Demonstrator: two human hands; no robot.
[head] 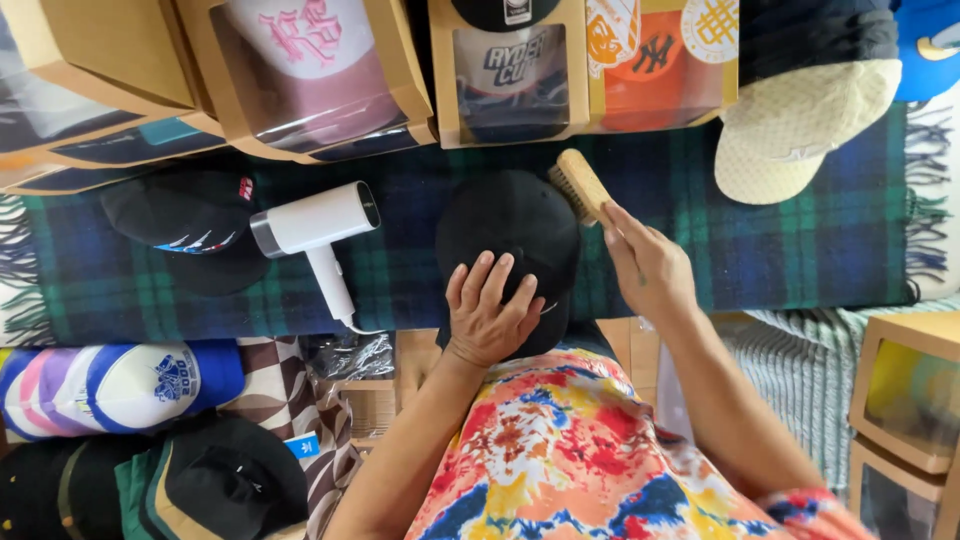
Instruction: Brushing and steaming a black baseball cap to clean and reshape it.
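A black cap [515, 235] lies on the dark blue and green plaid blanket [780, 255] in front of me. My left hand [488, 312] rests flat on the cap's near side, fingers spread, pressing it down. My right hand [645, 265] grips a wooden brush [578, 184] with pale bristles. The brush head sits at the cap's far right edge.
A white hair dryer [315, 228] lies left of the cap, beside another black cap [190, 228]. Cardboard boxes [510, 75] with caps line the far edge. A cream cap [800, 125] lies at the right. Stacked caps [120, 385] sit at the near left, more boxes [905, 400] at the right.
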